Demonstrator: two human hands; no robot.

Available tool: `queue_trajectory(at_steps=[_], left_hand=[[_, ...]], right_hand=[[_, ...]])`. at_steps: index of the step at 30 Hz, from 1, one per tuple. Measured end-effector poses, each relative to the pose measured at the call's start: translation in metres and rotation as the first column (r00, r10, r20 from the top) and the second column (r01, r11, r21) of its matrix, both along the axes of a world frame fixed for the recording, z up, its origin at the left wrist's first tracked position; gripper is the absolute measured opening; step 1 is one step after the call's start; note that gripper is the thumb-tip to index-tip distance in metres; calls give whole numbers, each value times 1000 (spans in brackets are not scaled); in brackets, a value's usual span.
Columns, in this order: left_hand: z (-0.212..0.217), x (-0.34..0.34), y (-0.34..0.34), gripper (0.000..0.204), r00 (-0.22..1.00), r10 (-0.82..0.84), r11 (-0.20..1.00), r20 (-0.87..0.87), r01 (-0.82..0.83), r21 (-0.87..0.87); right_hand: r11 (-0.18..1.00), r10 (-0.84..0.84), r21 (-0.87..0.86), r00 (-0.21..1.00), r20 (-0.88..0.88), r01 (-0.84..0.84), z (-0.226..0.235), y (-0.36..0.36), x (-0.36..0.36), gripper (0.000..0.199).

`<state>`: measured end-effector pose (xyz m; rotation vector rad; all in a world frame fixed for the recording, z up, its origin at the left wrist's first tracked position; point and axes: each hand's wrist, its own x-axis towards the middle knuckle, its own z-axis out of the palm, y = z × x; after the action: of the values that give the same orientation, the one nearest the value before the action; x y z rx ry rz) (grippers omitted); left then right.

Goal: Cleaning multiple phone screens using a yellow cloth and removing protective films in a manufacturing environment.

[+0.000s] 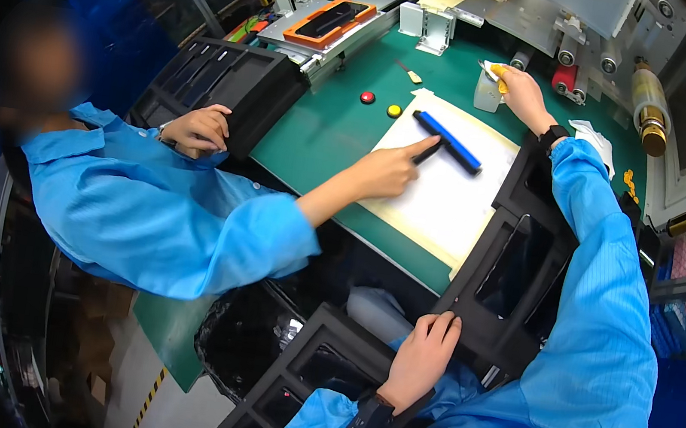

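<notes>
My left hand (pixel 421 358) lies with its fingers stretched over the near edge of a black foam tray (pixel 470 304) that holds dark phone-like panels (pixel 517 263). It grips nothing that I can see. Reaching far forward, my right hand (pixel 521 97) has yellow covers on its fingertips. The fingers pinch a small white wipe (pixel 489 69) at the top of a whitish translucent container (pixel 487 96). To the left, a co-worker's hand (pixel 388 171) holds a blue roller (pixel 449 143) by its black handle, over a white sheet (pixel 439 205) on the green mat.
A second black tray (pixel 297 398) sits by my left forearm, and another (pixel 221 85) stands beside the co-worker. Red (pixel 367 98) and yellow (pixel 394 112) round pieces lie on the green mat (pixel 309 140). A machine with rollers (pixel 565 77) borders the far right, near a crumpled white cloth (pixel 593 145).
</notes>
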<state>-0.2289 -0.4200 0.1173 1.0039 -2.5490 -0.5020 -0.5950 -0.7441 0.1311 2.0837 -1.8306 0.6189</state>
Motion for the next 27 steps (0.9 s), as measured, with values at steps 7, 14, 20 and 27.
queue_trajectory(at_steps=[7,14,20,27], left_hand=[[-6,1,6,42,998,48,998,-50,-49,-26],[0,6,20,35,990,99,919,-95,-128,-373],[68,61,82,24,860,325,937,-393,-350,9],[72,95,155,39,522,562,822,-642,-437,365]], right_hand=[[1000,13,8,994,105,-14,-8,-12,-10,34],[981,192,-90,835,515,-171,45,39,16,28],[624,-122,399,421,899,-671,56,247,181,28],[263,-356,196,94,930,-945,68,392,275,27]])
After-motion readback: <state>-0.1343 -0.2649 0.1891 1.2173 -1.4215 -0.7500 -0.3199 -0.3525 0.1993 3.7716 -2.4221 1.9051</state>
